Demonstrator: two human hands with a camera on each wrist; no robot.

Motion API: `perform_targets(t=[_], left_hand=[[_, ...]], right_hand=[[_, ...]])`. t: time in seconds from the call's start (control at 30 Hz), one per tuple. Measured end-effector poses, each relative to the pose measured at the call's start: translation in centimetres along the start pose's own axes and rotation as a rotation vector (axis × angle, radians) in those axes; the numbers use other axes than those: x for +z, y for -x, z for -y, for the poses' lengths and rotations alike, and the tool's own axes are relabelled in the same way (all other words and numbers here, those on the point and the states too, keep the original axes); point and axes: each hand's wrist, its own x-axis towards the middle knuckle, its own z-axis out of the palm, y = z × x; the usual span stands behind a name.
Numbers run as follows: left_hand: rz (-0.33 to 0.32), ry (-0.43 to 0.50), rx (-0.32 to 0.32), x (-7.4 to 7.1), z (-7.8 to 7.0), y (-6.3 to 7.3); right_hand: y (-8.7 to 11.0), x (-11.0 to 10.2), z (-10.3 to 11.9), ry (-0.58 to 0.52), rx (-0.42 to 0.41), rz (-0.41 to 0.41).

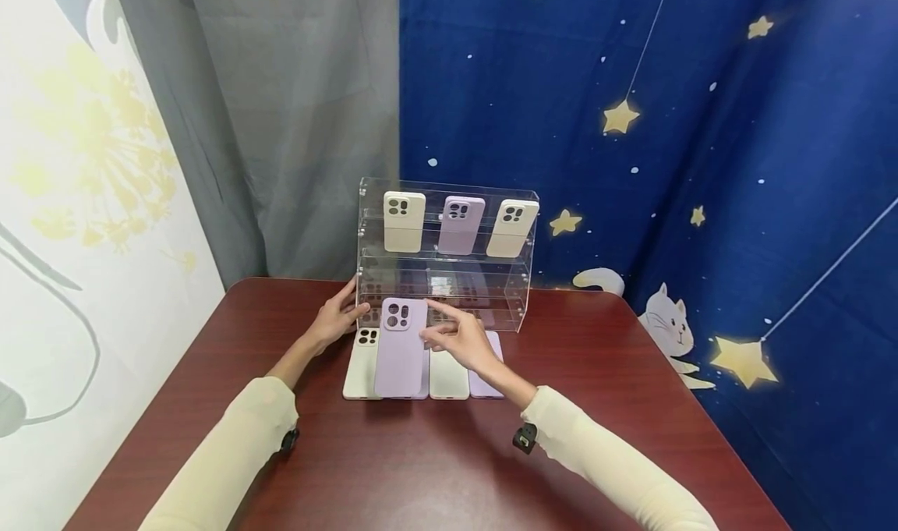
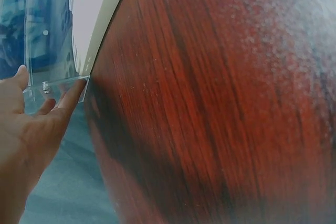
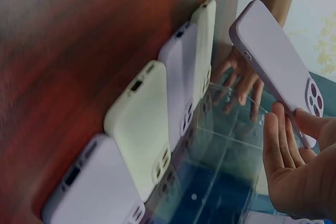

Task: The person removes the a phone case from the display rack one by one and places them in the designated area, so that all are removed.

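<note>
My right hand (image 1: 466, 342) pinches a light purple phone case (image 1: 401, 352) by its side edge, between thumb and fingers. The case stays raised above the row of cases, its camera cutouts at the top. In the right wrist view the fingers are on the edge near the cutouts of this purple case (image 3: 275, 59). My left hand (image 1: 335, 316) rests against the left side of a clear acrylic display stand (image 1: 442, 262). Its fingers look fairly straight on the side panel in the left wrist view, where the hand (image 2: 39, 129) touches the panel's edge.
Cream and purple cases lie in a row before the stand, among them a cream case (image 1: 361, 371), another cream case (image 1: 449, 375) and a purple case (image 1: 491, 367). Two cream cases and one purple case (image 1: 461, 227) stand on an upper tier. Curtains hang behind the reddish-brown table (image 1: 337, 461).
</note>
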Motion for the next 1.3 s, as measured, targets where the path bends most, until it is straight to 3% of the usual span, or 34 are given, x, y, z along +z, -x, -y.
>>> perform_targets(t=[0.37, 0.87, 1.3], left_hand=[[0.006, -0.031, 0.001, -0.1, 0.1, -0.1], [-0.002, -0.060, -0.003, -0.1, 0.1, 0.1], [0.001, -0.049, -0.013, -0.1, 0.0, 0.1]], right_hand=[[1.5, 3.6, -1.1, -0.141, 0.049, 0.060], [3.2, 7.5, -2.3, -0.180, 0.173, 0.116], [4.3, 8.2, -2.9, -0.114, 0.236, 0.239]])
